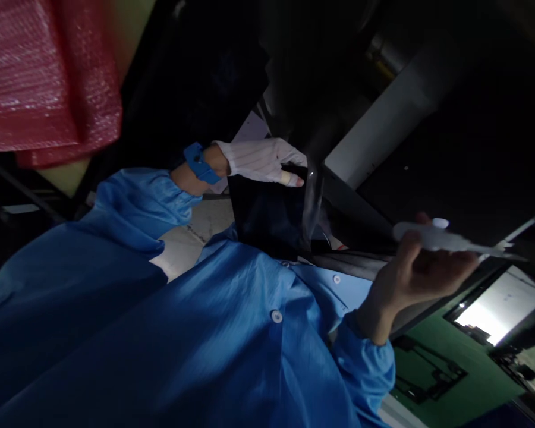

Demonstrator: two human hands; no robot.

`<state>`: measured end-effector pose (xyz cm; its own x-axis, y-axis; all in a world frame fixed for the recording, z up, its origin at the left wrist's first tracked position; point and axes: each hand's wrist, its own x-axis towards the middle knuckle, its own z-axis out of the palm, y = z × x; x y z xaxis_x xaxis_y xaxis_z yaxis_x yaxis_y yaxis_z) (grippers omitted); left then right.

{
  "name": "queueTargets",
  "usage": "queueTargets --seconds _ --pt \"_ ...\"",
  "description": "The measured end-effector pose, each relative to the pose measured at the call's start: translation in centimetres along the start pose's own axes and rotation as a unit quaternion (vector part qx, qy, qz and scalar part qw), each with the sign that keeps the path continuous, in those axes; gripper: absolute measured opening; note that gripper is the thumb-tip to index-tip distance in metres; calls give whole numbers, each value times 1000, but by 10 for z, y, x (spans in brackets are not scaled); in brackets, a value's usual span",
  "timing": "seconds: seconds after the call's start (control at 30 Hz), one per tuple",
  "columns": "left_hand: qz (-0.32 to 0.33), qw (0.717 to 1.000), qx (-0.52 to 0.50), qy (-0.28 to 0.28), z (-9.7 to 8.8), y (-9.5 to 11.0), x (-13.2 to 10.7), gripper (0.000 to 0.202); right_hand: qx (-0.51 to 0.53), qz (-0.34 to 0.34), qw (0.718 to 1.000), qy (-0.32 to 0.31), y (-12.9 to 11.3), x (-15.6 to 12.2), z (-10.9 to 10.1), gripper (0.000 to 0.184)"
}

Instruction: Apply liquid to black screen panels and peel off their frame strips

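Note:
My left hand (263,160) wears a white glove and a blue wrist strap (199,163). Its fingers are closed on the top edge of a dark glossy sheet (271,217), held upright close to my blue coat (205,333). My right hand (417,270) is bare. It is wrapped around a slim white tool (448,239), whose thin tip points right. The two hands are apart, with the tool to the right of the sheet. The scene is dim and the view is strongly tilted.
Red bubble wrap (40,77) lies at the upper left. A pale grey panel (383,125) slants across the upper middle, with dark machinery beyond it. At the lower right a green mat (450,368) carries dark frame parts beside a brightly lit panel (499,309).

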<state>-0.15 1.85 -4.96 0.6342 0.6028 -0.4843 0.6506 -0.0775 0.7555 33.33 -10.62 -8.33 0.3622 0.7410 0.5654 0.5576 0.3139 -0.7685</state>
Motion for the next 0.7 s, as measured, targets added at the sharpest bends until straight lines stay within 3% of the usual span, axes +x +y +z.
queueTargets --seconds 0.03,0.13,0.2,0.33,0.47,0.57,0.7 --pt "1 1000 1 -8 0 5 -1 76 20 -56 998 25 18 17 5 39" --pt "-4 1000 0 -28 1 21 -4 82 17 -113 993 19 62 59 12 38" --pt "-6 1000 0 -30 2 29 -6 82 -14 -123 992 0 79 74 14 32" --pt "-7 999 26 -39 4 34 -8 95 -121 -56 991 -25 83 77 15 27" --pt "-29 996 79 -43 6 36 -8 112 -143 5 989 -43 88 73 15 37" --pt "-45 993 103 -44 7 41 -7 124 -186 16 982 -38 99 77 14 49" --pt "-1 989 139 -51 10 52 -7 123 -174 12 984 -39 91 83 14 42"
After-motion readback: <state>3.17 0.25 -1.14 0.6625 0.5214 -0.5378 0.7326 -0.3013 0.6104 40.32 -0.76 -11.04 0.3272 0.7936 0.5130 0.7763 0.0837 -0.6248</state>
